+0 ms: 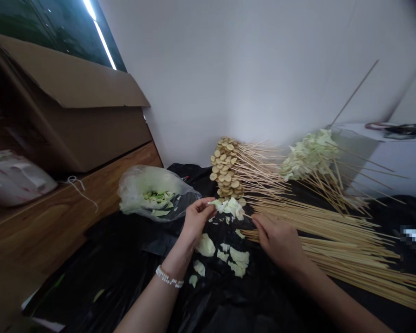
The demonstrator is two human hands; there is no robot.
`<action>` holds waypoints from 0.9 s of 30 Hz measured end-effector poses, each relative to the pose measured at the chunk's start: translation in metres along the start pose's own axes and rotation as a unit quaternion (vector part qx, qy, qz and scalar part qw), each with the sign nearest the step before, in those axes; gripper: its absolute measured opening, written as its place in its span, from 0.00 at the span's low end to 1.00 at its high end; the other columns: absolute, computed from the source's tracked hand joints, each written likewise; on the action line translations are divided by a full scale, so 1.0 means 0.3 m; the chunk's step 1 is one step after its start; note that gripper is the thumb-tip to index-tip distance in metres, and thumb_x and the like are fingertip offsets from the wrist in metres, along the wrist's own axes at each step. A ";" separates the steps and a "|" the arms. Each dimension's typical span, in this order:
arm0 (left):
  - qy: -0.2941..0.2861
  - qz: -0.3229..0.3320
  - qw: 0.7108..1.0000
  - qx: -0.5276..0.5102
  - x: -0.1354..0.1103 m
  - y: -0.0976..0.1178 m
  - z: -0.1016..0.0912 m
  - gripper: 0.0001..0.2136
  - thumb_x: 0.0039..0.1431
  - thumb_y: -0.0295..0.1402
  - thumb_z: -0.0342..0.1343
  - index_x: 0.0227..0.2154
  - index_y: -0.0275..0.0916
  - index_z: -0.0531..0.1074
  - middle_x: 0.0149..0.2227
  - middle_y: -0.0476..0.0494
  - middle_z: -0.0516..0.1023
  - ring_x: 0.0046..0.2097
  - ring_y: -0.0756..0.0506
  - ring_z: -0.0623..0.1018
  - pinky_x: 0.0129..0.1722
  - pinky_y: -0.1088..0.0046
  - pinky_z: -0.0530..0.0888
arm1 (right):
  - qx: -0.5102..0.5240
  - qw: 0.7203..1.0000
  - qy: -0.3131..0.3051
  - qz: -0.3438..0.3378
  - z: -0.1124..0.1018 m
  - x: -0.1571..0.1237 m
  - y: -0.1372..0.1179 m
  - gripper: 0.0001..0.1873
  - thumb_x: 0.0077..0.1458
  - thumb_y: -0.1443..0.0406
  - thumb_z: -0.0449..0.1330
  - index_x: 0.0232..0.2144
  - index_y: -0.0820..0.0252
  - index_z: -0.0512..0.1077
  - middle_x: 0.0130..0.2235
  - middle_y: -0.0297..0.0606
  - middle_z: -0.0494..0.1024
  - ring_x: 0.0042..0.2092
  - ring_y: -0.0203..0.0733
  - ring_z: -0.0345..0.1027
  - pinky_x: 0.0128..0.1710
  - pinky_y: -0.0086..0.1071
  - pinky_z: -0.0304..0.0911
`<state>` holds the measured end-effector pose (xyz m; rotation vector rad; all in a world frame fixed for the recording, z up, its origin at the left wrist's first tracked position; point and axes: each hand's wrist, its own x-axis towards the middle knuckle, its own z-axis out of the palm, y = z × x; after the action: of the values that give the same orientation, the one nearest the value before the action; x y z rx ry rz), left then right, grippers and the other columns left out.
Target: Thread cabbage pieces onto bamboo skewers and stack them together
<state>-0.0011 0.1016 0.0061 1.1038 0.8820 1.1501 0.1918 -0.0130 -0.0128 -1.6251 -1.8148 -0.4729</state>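
Leaf bundle (230, 208): pale green, crumpled cabbage-like pieces gathered on the held stick (247, 215), at the centre of the clock; probably very light, soft and floppy, easily torn, perhaps slightly damp
Left hand (197, 219): between eight and nine o'clock, thumb and fingers pinching the bundle's nearest edge; a gentle fingertip hold seems right, since a hard squeeze would likely bruise or split the leaf
Right hand (277, 238): at four o'clock, fingers closed round the held stick, a little apart from the leaf
Held stick: thin and pale, likely light and stiff lengthwise yet able to snap if bent; best gripped on its bare length, close behind the leaf, for control
Loose leaf pieces (239, 261): from six to seven o'clock on the black sheet (222, 305); flat and thin, so best lifted by a raised edge
Clear bag (135, 194): at nine o'clock, more greens inside; its film looks limp
Bare sticks (333, 226): three to four o'clock, lying lengthwise, apt to roll
Round-slice skewers (225, 166): at twelve, stacked
Leafy skewers (312, 152): at two, heaped
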 end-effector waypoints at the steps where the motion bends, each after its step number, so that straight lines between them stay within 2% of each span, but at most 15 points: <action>1: 0.005 -0.004 1.000 -0.010 -0.001 0.002 0.001 0.16 0.38 0.33 0.68 0.33 0.34 0.77 0.28 0.47 0.78 0.30 0.51 0.76 0.36 0.74 0.75 | 0.001 1.000 0.002 -0.005 0.001 -0.001 -0.001 0.14 0.63 0.67 0.49 0.38 0.60 0.75 0.35 0.39 0.78 0.34 0.37 0.71 0.34 0.28 0.59; 8: 0.049 0.011 0.998 -0.035 -0.006 0.019 0.013 0.14 0.37 0.33 0.69 0.30 0.34 0.76 0.28 0.49 0.77 0.29 0.53 0.75 0.35 0.76 0.75 | 0.019 0.999 0.021 -0.020 0.002 -0.002 0.000 0.14 0.64 0.66 0.49 0.39 0.60 0.75 0.35 0.38 0.78 0.34 0.36 0.71 0.34 0.29 0.61; 15: 0.043 0.002 0.999 -0.031 -0.018 0.023 0.028 0.14 0.38 0.36 0.68 0.26 0.35 0.72 0.25 0.51 0.75 0.28 0.53 0.75 0.34 0.74 0.75 | 0.005 1.000 0.008 -0.020 0.002 -0.002 -0.009 0.15 0.63 0.67 0.48 0.39 0.60 0.75 0.35 0.39 0.79 0.34 0.37 0.72 0.34 0.28 0.62; 20: 0.052 0.005 0.998 -0.022 -0.023 0.030 0.023 0.13 0.41 0.36 0.66 0.26 0.35 0.71 0.27 0.48 0.76 0.31 0.50 0.77 0.35 0.74 0.75 | 0.016 0.999 0.034 0.003 -0.004 0.002 0.010 0.14 0.64 0.65 0.49 0.41 0.60 0.75 0.38 0.40 0.79 0.36 0.38 0.72 0.37 0.29 0.63; 23: 0.058 0.000 0.998 -0.013 -0.023 0.032 0.021 0.13 0.41 0.37 0.65 0.26 0.36 0.70 0.27 0.47 0.75 0.31 0.50 0.77 0.33 0.75 0.75 | 0.026 0.999 0.045 -0.013 -0.004 0.001 0.009 0.14 0.64 0.66 0.49 0.42 0.60 0.74 0.39 0.41 0.80 0.36 0.38 0.73 0.38 0.30 0.63; 27: 0.061 0.013 0.998 -0.003 -0.022 0.027 0.027 0.12 0.41 0.37 0.65 0.23 0.36 0.68 0.24 0.52 0.72 0.28 0.52 0.74 0.32 0.76 0.75 | 0.019 0.998 0.035 -0.038 0.001 -0.003 -0.006 0.14 0.64 0.67 0.49 0.41 0.61 0.74 0.37 0.40 0.79 0.35 0.37 0.72 0.36 0.28 0.62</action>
<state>0.0032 0.0939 0.0160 1.0513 0.9606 1.2526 0.1901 -0.0138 -0.0133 -1.5001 -1.8265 -0.5206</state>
